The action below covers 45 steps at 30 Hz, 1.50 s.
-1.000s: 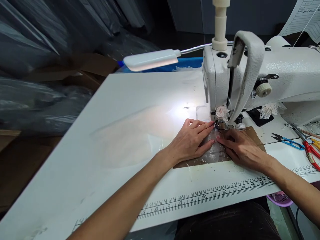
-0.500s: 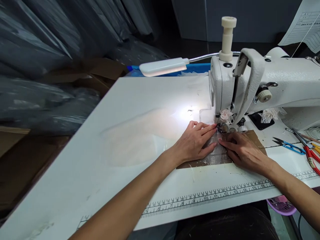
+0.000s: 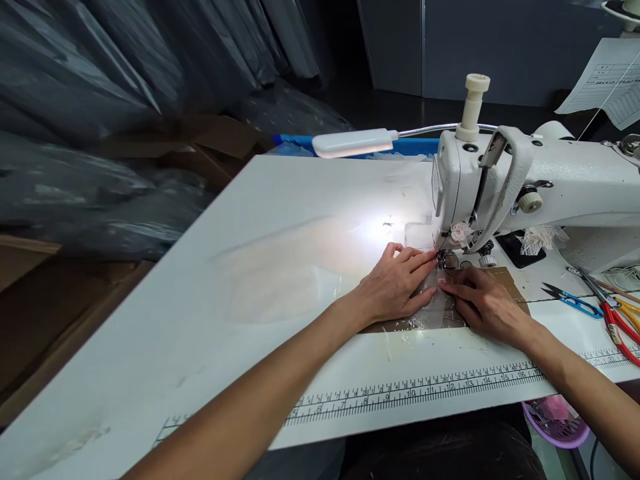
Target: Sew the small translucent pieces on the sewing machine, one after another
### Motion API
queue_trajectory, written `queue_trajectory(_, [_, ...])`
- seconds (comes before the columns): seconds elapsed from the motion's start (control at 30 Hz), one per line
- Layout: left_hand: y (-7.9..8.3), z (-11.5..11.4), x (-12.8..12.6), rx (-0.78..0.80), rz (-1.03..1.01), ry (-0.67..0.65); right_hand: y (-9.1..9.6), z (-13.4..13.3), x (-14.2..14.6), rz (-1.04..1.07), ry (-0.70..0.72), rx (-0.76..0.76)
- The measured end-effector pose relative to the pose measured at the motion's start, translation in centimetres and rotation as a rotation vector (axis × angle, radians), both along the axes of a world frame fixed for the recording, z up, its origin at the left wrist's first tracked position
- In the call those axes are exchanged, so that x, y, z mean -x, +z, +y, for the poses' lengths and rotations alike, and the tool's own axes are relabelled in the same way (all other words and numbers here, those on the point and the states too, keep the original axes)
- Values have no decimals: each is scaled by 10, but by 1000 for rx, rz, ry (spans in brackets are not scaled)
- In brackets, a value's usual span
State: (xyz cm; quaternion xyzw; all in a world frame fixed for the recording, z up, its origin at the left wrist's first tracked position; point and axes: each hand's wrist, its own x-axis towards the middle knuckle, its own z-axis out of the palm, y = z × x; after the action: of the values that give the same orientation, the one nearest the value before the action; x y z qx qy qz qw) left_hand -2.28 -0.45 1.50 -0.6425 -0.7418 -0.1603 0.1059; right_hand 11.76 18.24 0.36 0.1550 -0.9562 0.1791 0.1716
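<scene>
My left hand [image 3: 397, 283] lies flat, fingers together, on a sheer clear piece of fabric [image 3: 434, 308] in front of the needle of a white sewing machine [image 3: 530, 183]. My right hand [image 3: 483, 303] presses the same fabric from the right, fingertips almost touching the left hand's. Both sets of fingertips point at the presser foot [image 3: 443, 257]. The fabric lies over a brown taped patch [image 3: 507, 280] on the white table [image 3: 250, 280]. A small cream fabric rosette [image 3: 459, 232] sits by the needle bar.
A lit gooseneck lamp [image 3: 353, 142] hangs over the table's back. Blue thread snips [image 3: 575, 300] and red-handled scissors [image 3: 617, 320] lie at the right. A printed ruler [image 3: 425, 387] runs along the front edge. A purple basket [image 3: 557, 420] sits below. Dark plastic-wrapped bundles and cardboard stand left.
The view has tilted up and shifted left, so the machine appears lower and further right. Both hands stay flat on the fabric at the presser foot.
</scene>
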Motion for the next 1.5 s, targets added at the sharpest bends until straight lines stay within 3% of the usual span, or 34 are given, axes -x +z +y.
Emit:
queue_trajectory(0.2, [-1,2,-4,-72,-67,-90,0,0,0,30,3,19])
queue_trajectory(0.47, [2,-5,-4,-176,47,-247,1,0,-1,-69,-14,18])
queue_trajectory(0.97, [5,-5,-3,-38,107,-122,6,-6,-4,-111,-66,-2])
queue_trajectory(1.33, [-1,1,3,-98,138,-40,3,-7,1,-106,-104,-7])
queue_trajectory(1.5, [-3,2,4,-94,96,-13,3,-3,2,-105,-81,104])
